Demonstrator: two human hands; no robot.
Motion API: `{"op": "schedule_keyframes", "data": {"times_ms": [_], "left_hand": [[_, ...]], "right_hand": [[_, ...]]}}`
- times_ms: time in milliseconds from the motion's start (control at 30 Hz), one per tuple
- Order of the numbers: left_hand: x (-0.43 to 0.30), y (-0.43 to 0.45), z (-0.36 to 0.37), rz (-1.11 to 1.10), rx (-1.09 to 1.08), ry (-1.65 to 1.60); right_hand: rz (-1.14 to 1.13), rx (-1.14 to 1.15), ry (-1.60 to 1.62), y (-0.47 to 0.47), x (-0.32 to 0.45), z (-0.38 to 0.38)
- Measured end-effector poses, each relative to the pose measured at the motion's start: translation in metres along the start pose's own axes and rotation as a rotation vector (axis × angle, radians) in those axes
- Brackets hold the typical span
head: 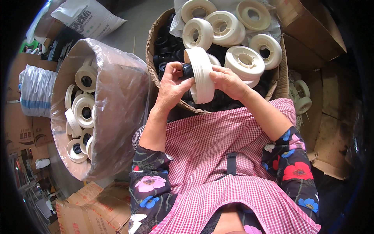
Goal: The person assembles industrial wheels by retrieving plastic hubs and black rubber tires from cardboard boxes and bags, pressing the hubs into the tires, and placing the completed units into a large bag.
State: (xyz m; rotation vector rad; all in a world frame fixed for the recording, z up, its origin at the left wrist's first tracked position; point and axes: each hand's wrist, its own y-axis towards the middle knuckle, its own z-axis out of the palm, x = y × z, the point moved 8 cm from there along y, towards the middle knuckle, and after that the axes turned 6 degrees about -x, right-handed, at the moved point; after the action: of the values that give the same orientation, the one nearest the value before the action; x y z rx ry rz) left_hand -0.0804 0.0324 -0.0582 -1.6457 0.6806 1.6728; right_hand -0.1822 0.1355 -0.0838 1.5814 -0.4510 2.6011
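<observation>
My left hand [174, 84] grips a black threaded plastic fitting [187, 70] that sits at the centre of a cream plastic ring [203, 79]. The ring stands on edge, and its far side is held by my right hand [226, 80], fingers on the rim. Both hands are above a large cardboard box [150, 55] full of black plastic parts [166, 44]. On top of these, partly on a clear plastic sheet, lie several cream flanged rings [244, 59]. How deep the fitting goes into the held ring is hidden.
To the left stands a plastic-lined container [122, 87] with cream rings with black centres [84, 112]. A white woven sack [87, 19] lies behind it. Cardboard cartons [93, 210] are at the lower left. An open carton [330, 128] with cream rings [303, 105] is on the right.
</observation>
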Motion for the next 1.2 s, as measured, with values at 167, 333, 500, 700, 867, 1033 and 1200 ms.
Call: {"op": "schedule_keyframes", "data": {"times_ms": [167,333,500,700,867,1033,1200], "left_hand": [[0.002,0.0,0.008,-0.102,0.053,-0.138],[0.024,-0.003,0.013,-0.299,0.093,-0.511],[0.009,0.002,0.013,-0.17,0.123,-0.119],[0.003,-0.002,0.012,-0.13,0.193,-0.064],[0.007,0.002,0.009,-0.177,0.133,-0.153],[0.008,0.004,-0.009,-0.164,0.039,-0.246],[-0.058,0.002,-0.072,0.145,0.055,-0.961]], "right_hand": [[-0.282,-0.044,-0.333,-0.008,0.023,0.0],[-0.444,-0.108,-0.514,-0.014,0.04,0.011],[-0.34,-0.156,-0.289,-0.011,0.028,0.004],[0.3,-0.198,-0.035,-0.003,-0.004,-0.014],[-0.042,-0.383,-0.8,0.003,0.008,-0.033],[-0.113,-0.527,-0.679,0.006,0.022,-0.052],[-0.383,-0.398,-1.362,0.002,0.028,-0.028]]}}
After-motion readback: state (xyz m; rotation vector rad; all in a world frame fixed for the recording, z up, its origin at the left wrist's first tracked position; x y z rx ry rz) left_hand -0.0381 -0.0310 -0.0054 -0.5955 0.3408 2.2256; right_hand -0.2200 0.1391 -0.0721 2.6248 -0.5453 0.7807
